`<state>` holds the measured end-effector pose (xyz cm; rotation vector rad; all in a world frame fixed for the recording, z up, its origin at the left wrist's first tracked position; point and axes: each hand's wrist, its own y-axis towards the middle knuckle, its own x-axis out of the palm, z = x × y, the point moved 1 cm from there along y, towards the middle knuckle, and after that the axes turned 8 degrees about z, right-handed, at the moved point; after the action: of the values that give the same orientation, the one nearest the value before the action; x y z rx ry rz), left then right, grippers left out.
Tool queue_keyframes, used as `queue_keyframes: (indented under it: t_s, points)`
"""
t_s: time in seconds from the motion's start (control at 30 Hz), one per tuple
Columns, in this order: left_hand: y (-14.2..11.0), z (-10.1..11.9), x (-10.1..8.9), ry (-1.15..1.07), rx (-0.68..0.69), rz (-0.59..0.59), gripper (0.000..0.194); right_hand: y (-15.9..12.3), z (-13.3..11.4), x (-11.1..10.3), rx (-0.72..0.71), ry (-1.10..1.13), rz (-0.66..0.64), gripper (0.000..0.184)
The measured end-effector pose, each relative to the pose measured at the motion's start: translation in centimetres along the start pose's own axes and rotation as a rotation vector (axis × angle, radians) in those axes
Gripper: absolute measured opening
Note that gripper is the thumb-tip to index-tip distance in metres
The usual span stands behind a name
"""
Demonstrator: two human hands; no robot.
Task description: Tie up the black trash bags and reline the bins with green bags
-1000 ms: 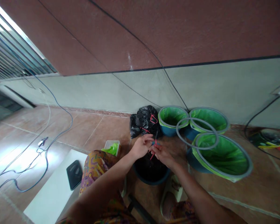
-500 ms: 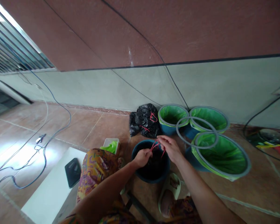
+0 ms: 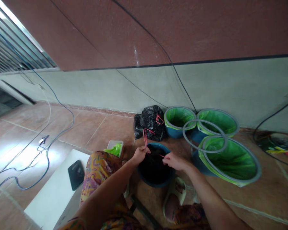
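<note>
A blue bin (image 3: 141, 176) stands on the floor between my feet, with black bag plastic (image 3: 156, 167) dark inside it. My left hand (image 3: 140, 154) is closed at the bin's left rim on a red drawstring (image 3: 145, 138), whose loop sticks up above the fingers. Over the right side of the opening, my right hand (image 3: 174, 161) pinches another short stretch of red string (image 3: 161, 156). How the strings join the bag is too dark to make out.
Knotted black bags (image 3: 151, 123) rest against the wall. To the right are blue bins with green liners (image 3: 232, 159) and a loose grey ring (image 3: 185, 135). A white tub (image 3: 120, 143) holds green plastic. A phone (image 3: 76, 175) lies on a white board (image 3: 50, 188); cables (image 3: 47, 156) cross the floor.
My hands have moved apart from close together above the bin. The left went left and up with the string loop; the right dropped slightly lower.
</note>
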<state>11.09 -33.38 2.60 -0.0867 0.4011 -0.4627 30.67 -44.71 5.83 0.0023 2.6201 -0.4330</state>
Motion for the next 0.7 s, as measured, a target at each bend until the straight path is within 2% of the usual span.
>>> queue_keyframes:
  t_s: [0.07, 0.13, 0.2, 0.27, 0.33, 0.43, 0.5, 0.57, 0.7]
  points:
    - [-0.1, 0.1, 0.3, 0.041, 0.036, -0.053, 0.029, 0.2, -1.2, 0.1, -0.028, 0.234, -0.043, 0.034]
    - [-0.3, 0.2, 0.6, 0.036, 0.032, -0.081, 0.031, 0.5, -2.0, -0.1, -0.022, 0.304, -0.001, 0.040]
    - [-0.4, 0.1, 1.0, -0.013, -0.013, -0.095, 0.032, 0.6, -2.2, -0.3, -0.031, 0.203, 0.068, 0.041]
    - [-0.5, 0.0, 1.2, -0.053, -0.067, -0.100, 0.031, 0.6, -2.1, -0.3, -0.078, 0.128, 0.058, 0.040]
    - [-0.5, -0.2, 1.3, -0.056, -0.105, -0.094, 0.029, 0.5, -2.1, -0.4, -0.106, 0.114, 0.043, 0.039]
    - [-0.6, -0.3, 1.4, -0.056, -0.163, -0.098, 0.031, 0.5, -2.4, -0.5, -0.071, 0.046, 0.116, 0.040]
    - [-0.6, -0.1, 1.5, -0.071, -0.186, -0.111, 0.034, 0.5, -2.7, -0.5, -0.059, 0.102, 0.088, 0.040]
    - [-0.6, 0.1, 1.7, -0.061, -0.178, -0.125, 0.037, 0.5, -3.1, -0.4, -0.062, 0.163, 0.034, 0.039]
    - [-0.3, 0.5, 2.3, -0.001, -0.087, -0.145, 0.033, 0.4, -4.1, -0.3, -0.116, -0.006, 0.039, 0.033]
